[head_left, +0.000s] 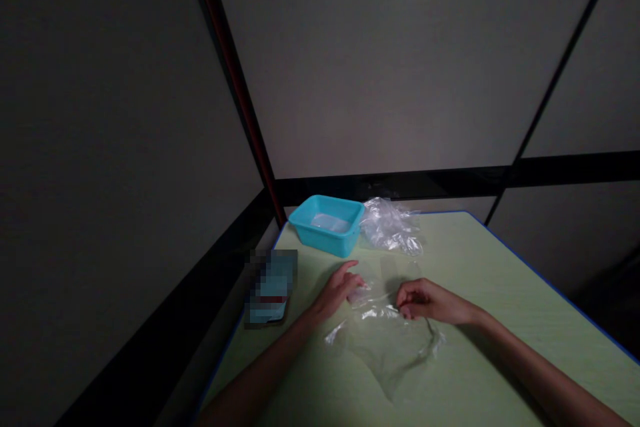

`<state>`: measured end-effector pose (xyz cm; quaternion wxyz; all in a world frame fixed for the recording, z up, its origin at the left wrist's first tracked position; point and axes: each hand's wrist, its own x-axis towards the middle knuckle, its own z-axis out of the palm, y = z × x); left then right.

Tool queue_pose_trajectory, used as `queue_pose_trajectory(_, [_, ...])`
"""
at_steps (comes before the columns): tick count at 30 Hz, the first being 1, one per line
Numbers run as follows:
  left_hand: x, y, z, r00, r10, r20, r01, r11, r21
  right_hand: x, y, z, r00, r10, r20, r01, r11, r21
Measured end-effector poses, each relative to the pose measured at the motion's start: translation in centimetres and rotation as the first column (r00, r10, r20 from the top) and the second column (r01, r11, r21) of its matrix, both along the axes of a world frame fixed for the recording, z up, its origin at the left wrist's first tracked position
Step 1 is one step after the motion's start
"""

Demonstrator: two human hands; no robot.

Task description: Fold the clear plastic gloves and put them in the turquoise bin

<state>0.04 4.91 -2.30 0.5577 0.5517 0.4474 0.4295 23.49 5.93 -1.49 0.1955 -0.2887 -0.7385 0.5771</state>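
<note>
A clear, thin plastic bag (pixel 385 347) lies spread and crumpled on the light green table. At its far left part is my left hand (pixel 340 287), with one finger stretched out and the lower fingers bent onto the film. My right hand (pixel 423 300) is closed at the bag's right side, its thumb and fingertips pinching the plastic. Part of the film shows between the two hands, just beyond them. How much plastic sits inside my fingers is hidden.
A turquoise plastic basket (pixel 327 240) with something whitish on its bottom stands at the back left. Against its right side rests a heap of clear plastic bags (pixel 390 227). A blurred phone-like item (pixel 273 287) lies at the left edge. Walls border the table (pixel 500 293) at the left and back.
</note>
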Motion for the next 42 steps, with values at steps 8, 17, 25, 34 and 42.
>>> queue_pose_trajectory(8, [-0.1, -0.6, -0.2, 0.991, -0.048, -0.128, 0.06, 0.994, 0.088, -0.1, 0.0, -0.3, 1.0, -0.007, -0.007, 0.006, 0.995, -0.103])
queue_pose_trajectory(17, [0.2, 0.7, -1.9, 0.97, 0.215, -0.116, -0.198, 0.969, 0.147, 0.9, -0.5, 0.6, 0.985, 0.168, 0.035, -0.15, 0.94, -0.306])
queue_pose_trajectory(25, [0.2, 0.9, -2.1, 0.937, 0.289, -0.196, -0.238, 0.939, 0.25, 1.7, -0.8, -0.3, 0.848, 0.526, 0.068, -0.382, 0.695, -0.609])
queue_pose_trajectory(34, [1.0, -2.4, 0.8, 0.842, 0.405, -0.357, -0.079, 0.747, 0.661, 1.5, -0.3, 2.2, 0.97, 0.238, -0.058, -0.244, 0.932, -0.268])
queue_pose_trajectory(42, [4.5, -7.3, 2.6, 0.537, -0.205, -0.818, 0.775, 0.503, 0.383, 0.5, 1.2, 0.6, 0.968, -0.208, -0.142, 0.201, 0.978, -0.059])
